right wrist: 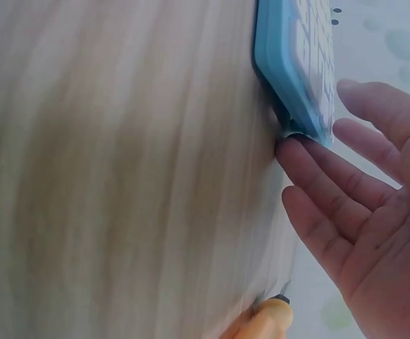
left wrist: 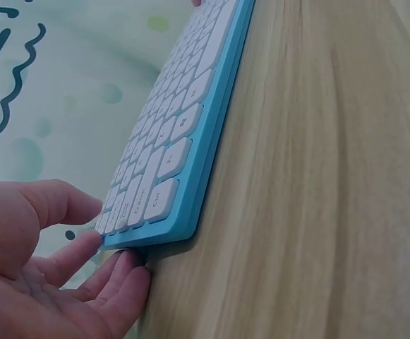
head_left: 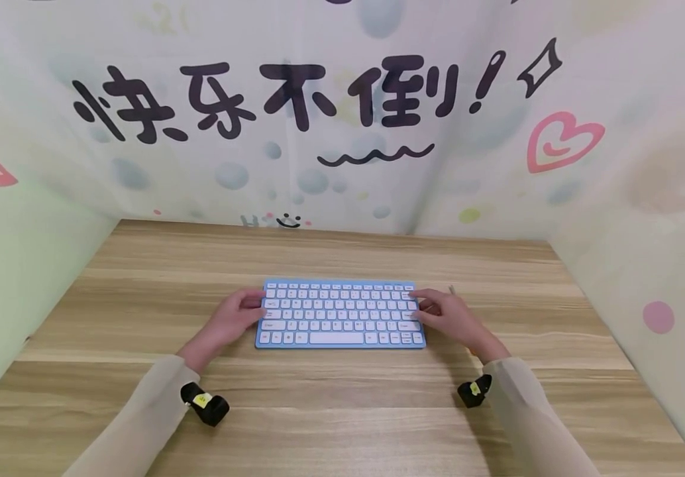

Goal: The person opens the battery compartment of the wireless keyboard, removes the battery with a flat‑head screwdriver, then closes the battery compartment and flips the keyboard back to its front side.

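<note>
A light-blue keyboard (head_left: 342, 315) with white keys lies on the wooden table, its long side towards me. My left hand (head_left: 238, 321) holds its left end; in the left wrist view the thumb (left wrist: 74, 205) is over the keys and other fingers reach beneath the edge. At the opposite end my right hand (head_left: 452, 318) holds the keyboard too. From the right wrist, fingertips (right wrist: 294, 152) show under the raised-looking corner, while the thumb (right wrist: 363, 95) is by the key side. How firmly either thumb presses cannot be seen.
An orange-handled tool (right wrist: 264, 321) with a thin metal shaft, apparently a screwdriver, lies mostly hidden beneath my right forearm. A printed cloth (head_left: 295, 179) hangs behind the wooden table (head_left: 330, 411), and more cloth flanks it on both sides.
</note>
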Demonstrator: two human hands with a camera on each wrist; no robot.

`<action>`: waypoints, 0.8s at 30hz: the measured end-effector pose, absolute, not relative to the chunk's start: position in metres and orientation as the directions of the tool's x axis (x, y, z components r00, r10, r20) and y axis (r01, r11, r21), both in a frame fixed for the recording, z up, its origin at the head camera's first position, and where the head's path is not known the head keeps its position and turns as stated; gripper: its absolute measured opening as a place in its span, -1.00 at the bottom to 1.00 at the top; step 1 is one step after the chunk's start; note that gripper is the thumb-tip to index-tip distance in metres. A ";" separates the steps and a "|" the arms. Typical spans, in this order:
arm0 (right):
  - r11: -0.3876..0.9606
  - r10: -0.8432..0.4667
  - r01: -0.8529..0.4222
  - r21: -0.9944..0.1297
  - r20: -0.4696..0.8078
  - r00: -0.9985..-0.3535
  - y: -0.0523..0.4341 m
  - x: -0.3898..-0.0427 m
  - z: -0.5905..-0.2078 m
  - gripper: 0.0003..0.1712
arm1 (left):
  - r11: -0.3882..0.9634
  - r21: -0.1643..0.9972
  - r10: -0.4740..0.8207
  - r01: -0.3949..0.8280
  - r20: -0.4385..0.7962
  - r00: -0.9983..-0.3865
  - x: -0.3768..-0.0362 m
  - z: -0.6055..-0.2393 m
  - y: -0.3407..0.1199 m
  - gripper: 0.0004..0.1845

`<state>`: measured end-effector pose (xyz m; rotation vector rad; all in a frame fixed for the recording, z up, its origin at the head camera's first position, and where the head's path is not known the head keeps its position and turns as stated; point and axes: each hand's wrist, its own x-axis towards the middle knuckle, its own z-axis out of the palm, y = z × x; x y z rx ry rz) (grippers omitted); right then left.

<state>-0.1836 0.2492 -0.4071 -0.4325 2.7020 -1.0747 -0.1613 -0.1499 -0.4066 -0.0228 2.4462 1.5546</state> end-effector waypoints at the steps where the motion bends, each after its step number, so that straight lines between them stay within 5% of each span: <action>1: 0.693 -0.338 -0.190 -0.696 -0.081 -0.938 0.249 -0.184 -0.407 -0.54 | 0.438 0.888 0.116 -0.140 -0.210 -0.971 -0.162 -0.407 -0.150 -0.54; 24: 0.621 -0.184 0.000 -0.784 -0.146 -0.972 0.238 -0.184 -0.408 -0.57 | 0.303 0.928 0.050 -0.217 -0.243 -0.969 -0.163 -0.409 -0.142 -0.47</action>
